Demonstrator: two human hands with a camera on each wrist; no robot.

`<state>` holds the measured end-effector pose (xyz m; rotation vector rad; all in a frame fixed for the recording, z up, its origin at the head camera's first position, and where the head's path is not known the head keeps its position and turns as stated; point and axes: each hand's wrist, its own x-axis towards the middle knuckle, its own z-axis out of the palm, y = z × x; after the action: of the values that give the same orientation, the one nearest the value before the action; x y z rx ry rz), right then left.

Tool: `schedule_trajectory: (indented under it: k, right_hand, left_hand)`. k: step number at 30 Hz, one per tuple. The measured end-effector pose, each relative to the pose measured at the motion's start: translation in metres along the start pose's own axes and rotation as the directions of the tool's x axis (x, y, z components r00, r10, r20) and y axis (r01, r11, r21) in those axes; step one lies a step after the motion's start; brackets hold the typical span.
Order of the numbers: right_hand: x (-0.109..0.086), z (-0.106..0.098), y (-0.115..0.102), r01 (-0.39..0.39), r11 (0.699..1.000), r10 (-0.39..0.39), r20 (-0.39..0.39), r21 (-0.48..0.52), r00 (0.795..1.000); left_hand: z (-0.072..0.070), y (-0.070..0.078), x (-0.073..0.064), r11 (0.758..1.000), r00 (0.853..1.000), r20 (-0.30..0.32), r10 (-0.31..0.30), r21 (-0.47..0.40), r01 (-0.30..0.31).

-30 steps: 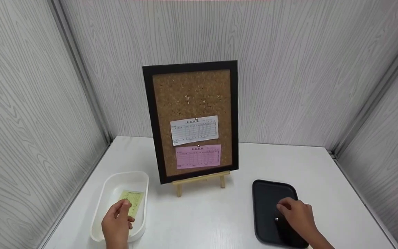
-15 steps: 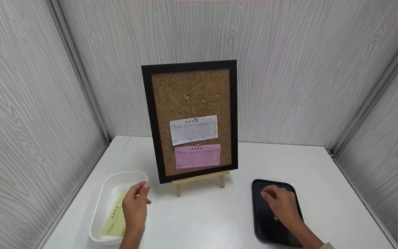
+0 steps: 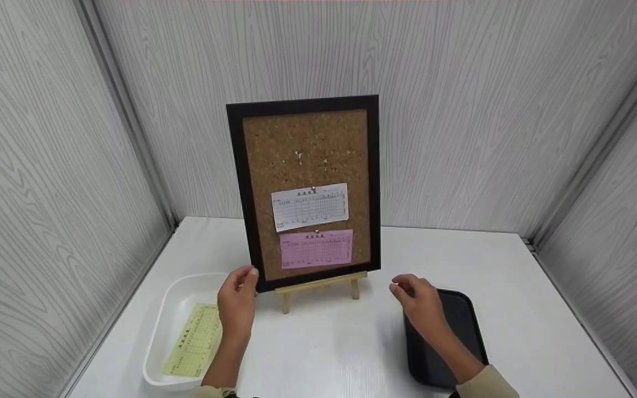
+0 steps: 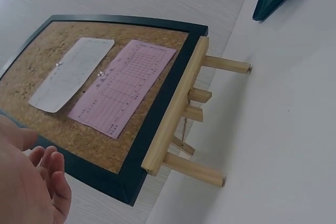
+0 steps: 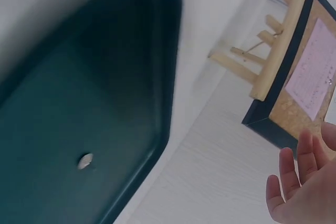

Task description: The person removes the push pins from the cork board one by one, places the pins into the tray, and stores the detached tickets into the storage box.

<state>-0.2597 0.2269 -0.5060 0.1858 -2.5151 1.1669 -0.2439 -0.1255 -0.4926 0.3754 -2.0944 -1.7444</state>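
A black-framed cork board (image 3: 307,132) stands on a small wooden easel (image 3: 321,283). On it hang a white printed slip (image 3: 310,207) and, below it, a pink slip (image 3: 316,249), each with a pin near its top edge. My left hand (image 3: 236,304) is at the board's lower left corner, fingers loosely bent, nothing seen in it. Right of the board, my right hand (image 3: 421,304) hovers by the dark tray (image 3: 448,309), thumb and forefinger close together, other fingers loose in the right wrist view; no object shows there. A yellow slip (image 3: 191,342) lies in the white bin (image 3: 155,337).
One small silvery pin (image 5: 85,161) lies in the dark tray, seen in the right wrist view. The easel's front legs (image 4: 197,170) stand on the white table (image 3: 318,354). Grey wood-grain panels (image 3: 462,110) enclose the table at the back and sides.
Both hands have moved inward toward the board, the left from over the bin, the right from over the tray. The yellow slip has shifted and now lies more fully in view in the bin.
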Motion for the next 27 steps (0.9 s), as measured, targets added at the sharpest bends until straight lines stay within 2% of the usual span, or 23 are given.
schedule_trajectory:
  k: [5, 10, 22, 27]
  right_hand:
    - [0.011, 0.007, -0.02, 0.03, 0.999, -0.029, -0.026, 0.039, 0.999]
    - [0.022, 0.013, -0.038, 0.039, 0.995, -0.038, -0.011, 0.094, 0.999]
    - [0.061, 0.031, -0.086, 0.097, 0.99, -0.094, -0.032, 0.103, 0.995]
    - [0.079, 0.038, -0.102, 0.163, 0.984, -0.16, -0.048, 0.076, 0.986]
  left_hand:
    - [0.008, 0.008, 0.011, 1.0, 1.0, 0.005, 0.018, 0.0, -0.018]
    - [0.015, 0.018, 0.019, 0.999, 0.999, 0.008, 0.034, 0.009, -0.034]
    - [0.039, 0.041, 0.038, 0.996, 0.996, 0.045, 0.078, 0.036, -0.08]
    - [0.046, 0.048, 0.043, 0.997, 0.998, 0.039, 0.05, 0.06, -0.053]
